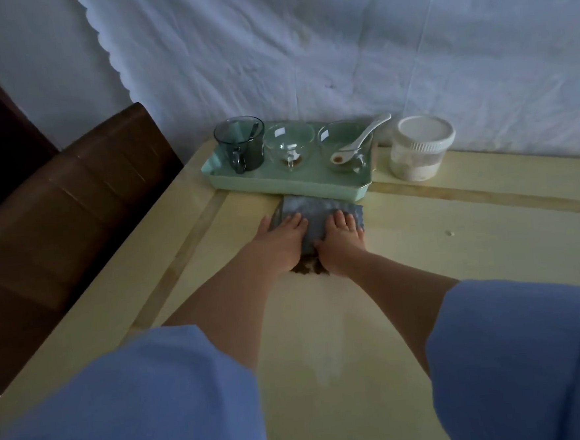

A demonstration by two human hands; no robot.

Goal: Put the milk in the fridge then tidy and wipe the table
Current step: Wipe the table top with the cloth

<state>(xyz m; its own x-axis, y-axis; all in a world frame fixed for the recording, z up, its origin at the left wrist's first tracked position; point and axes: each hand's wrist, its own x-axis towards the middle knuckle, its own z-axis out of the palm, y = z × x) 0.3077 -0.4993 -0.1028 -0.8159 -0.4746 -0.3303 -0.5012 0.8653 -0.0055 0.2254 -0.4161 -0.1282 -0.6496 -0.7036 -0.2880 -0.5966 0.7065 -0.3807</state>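
Left hand (280,243) and right hand (340,242), fingers extended and close together, press grey cloth (315,213) onto table (455,242), just beside tray (279,186).

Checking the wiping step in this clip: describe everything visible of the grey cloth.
The grey cloth is a rough rectangle of soft, textured fabric lying flat on the wooden table. Its far edge reaches the green tray. The left hand and right hand press on it with flat fingers. Something dark brown shows at its near edge.
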